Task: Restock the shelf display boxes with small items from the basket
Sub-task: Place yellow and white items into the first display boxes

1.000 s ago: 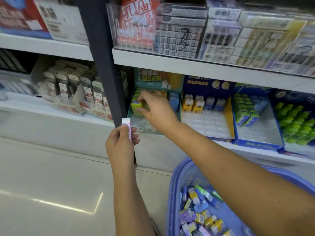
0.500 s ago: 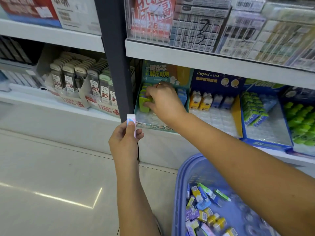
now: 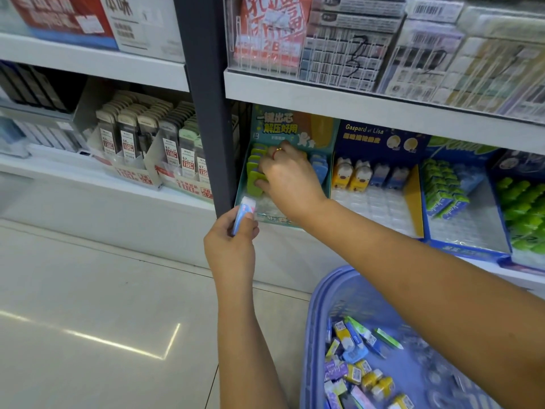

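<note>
My right hand (image 3: 287,181) reaches into the teal display box (image 3: 283,218) on the lower shelf, its fingers curled on a green item (image 3: 253,180) at the front of a green row. Blue items (image 3: 319,169) stand at the box's right side. My left hand (image 3: 231,243) is held below the box's front left corner and pinches a small white and blue item (image 3: 243,212). The blue basket (image 3: 330,293) sits at the bottom right, with several small coloured items (image 3: 358,370) lying in it.
A dark shelf post (image 3: 206,113) stands just left of the teal box. To the right are a dark blue box (image 3: 413,202) with yellow and blue figures and boxes of green items (image 3: 442,184). Lead refill packs (image 3: 147,137) fill the left shelf. Tiled floor (image 3: 88,320) lies below.
My right hand has pushed the green item deeper into the teal box. My left hand has tilted its small item and moved a little closer to the box.
</note>
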Demonstrator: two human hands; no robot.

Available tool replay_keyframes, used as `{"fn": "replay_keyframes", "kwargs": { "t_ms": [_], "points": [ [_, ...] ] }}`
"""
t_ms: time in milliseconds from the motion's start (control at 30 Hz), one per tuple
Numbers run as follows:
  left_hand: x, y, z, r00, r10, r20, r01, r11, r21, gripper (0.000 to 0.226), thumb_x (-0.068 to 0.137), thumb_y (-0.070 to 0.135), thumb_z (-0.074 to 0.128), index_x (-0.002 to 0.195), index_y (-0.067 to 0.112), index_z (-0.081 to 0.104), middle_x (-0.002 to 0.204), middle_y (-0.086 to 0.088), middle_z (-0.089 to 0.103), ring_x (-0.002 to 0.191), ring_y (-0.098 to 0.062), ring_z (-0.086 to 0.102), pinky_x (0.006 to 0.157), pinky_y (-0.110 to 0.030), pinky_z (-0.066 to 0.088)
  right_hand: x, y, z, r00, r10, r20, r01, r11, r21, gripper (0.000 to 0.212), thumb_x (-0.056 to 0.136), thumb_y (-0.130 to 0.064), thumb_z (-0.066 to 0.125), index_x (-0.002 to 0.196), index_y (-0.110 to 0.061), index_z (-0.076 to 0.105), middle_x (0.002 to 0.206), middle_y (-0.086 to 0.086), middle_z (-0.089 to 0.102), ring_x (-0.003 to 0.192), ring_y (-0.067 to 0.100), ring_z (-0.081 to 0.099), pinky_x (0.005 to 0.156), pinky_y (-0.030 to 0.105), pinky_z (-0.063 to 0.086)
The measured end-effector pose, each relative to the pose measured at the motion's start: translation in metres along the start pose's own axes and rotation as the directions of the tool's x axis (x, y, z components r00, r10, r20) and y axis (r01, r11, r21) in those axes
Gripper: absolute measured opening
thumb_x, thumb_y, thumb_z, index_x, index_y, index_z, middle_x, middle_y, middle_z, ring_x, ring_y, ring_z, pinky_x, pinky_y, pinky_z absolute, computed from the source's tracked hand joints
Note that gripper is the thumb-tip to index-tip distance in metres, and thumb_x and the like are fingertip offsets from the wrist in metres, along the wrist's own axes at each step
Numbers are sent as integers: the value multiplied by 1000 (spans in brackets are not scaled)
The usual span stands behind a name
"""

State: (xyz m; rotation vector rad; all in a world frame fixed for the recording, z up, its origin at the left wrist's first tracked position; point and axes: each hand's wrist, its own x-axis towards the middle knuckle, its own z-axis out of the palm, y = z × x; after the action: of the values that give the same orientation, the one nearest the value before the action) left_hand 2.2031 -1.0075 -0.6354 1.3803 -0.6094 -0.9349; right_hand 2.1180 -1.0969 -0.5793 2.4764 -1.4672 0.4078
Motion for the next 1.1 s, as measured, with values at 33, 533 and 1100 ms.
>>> {"fn": "replay_keyframes", "kwargs": {
  "t_ms": [33,533,1100],
  "points": [
    [0,0,0,1000,-2,1,2,1000,0,16,89,18,62,104,16,68,84,3,70,70,-4,69,76,-24,53,0,1,1,1000,-9,-6,8,1000,-13,26,90,-20,53,108,-3,63,107,13,62,116,29,45,85,37,38],
    [-12,20,0,990,-99,101,115,980,-160,24,91,13,59,112,2,65,93,-13,70,82,-15,70,71,-17,55,0,6,-20,966,150,212,-222,900,376,42,90,-5,51,131,-11,46,134,13,36,122,33,41,97,36,38],
    [-114,22,121,749,-189,635,324,940,-103,22,85,2,61,107,3,60,83,-5,68,71,-11,65,67,-18,53,-214,92,-75,688,633,356,-348,-143,927,22,76,-6,74,95,-15,70,90,4,73,83,7,67,76,16,53]
  ]
}}
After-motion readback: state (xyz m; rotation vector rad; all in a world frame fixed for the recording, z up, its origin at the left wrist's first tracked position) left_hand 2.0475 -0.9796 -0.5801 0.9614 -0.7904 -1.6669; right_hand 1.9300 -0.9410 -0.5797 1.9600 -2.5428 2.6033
